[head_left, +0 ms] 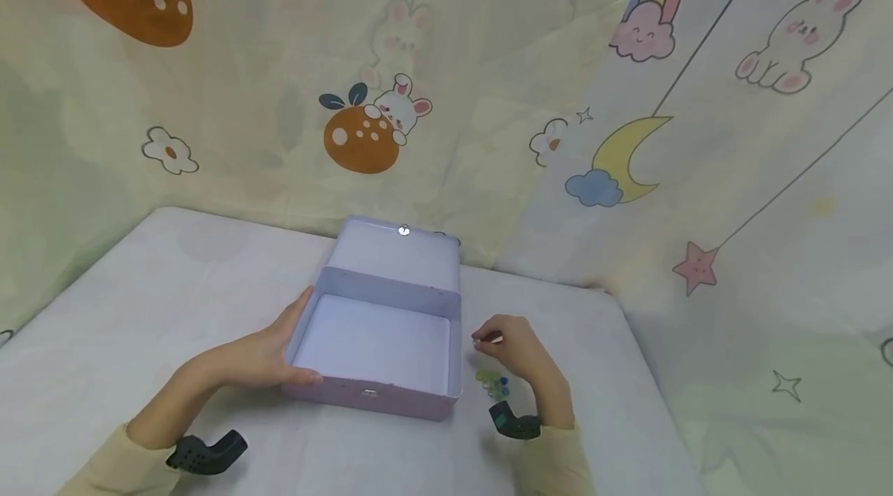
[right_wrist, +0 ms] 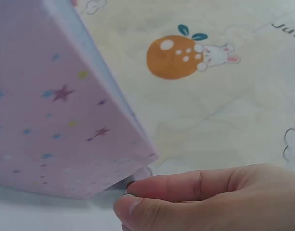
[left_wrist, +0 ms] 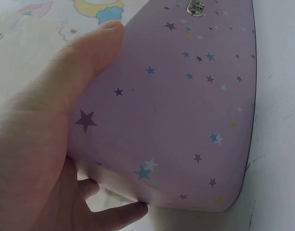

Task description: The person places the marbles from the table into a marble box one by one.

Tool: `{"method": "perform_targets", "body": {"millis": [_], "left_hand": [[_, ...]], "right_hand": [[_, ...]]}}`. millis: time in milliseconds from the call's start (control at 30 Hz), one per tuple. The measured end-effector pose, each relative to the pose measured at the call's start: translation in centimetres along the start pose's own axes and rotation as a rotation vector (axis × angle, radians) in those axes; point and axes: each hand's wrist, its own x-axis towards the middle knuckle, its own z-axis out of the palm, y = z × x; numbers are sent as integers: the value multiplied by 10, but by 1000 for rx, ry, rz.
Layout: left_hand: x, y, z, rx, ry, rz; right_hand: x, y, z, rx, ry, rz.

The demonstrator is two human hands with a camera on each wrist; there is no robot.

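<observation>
A lilac hinged box (head_left: 418,403) with printed stars stands on the table, its lid (head_left: 394,260) tipped back and its white inside bare. My left hand (head_left: 261,353) grips the front left corner. The thumb lies over the front wall (left_wrist: 171,106), while the other fingers reach along the left side. Just right of the box, my right hand (head_left: 519,349) pinches a small pale piece (head_left: 477,340) between thumb and fingertips; its kind cannot be made out. Below that hand lies a little group of green and blue glassy beads (head_left: 494,384).
A white cloth covers the table (head_left: 223,279). Behind it hangs a printed backdrop (head_left: 265,147) with rabbits and oranges, close to the lid. Metal catch parts sit on the lid edge (head_left: 404,230) and the box front. Black wrist devices (head_left: 207,453) sit at both sleeves.
</observation>
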Motion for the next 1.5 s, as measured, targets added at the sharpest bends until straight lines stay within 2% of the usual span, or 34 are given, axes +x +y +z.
{"method": "perform_targets", "body": {"millis": [133,267,400,500,600,767,933,1067,1233,1333,1400,1500], "left_hand": [[2,0,2,-9,-4,-1],[3,2,3,-10,-4,-1],[5,4,3,-21,-4,8],[6,4,3,-15,-2,5],[3,1,2,-6,7,-6],[-4,-1,-2,0,15,-24],[-4,1,0,-17,8,-21],[-1,2,3,-31,6,-17],[0,1,4,-24,4,-21],[-2,1,3,-25,2,-28],[-2,2,1,-31,2,-31],[-2,4,-1,-34,0,-35]], "right_hand": [[-3,-4,-8,48,29,2],[-1,-14,-16,92,18,-40],[13,-32,-27,78,-31,-126],[33,-47,-28,46,-112,-175],[57,-62,-20,0,-221,-199],[89,-76,12,-108,-371,-189],[98,-78,41,-251,-464,-175],[96,-80,49,-343,-526,-167],[95,-86,50,-370,-563,-164],[95,-88,46,-351,-568,-174],[94,-88,40,-309,-545,-172],[88,-86,23,-222,-465,-163]]}}
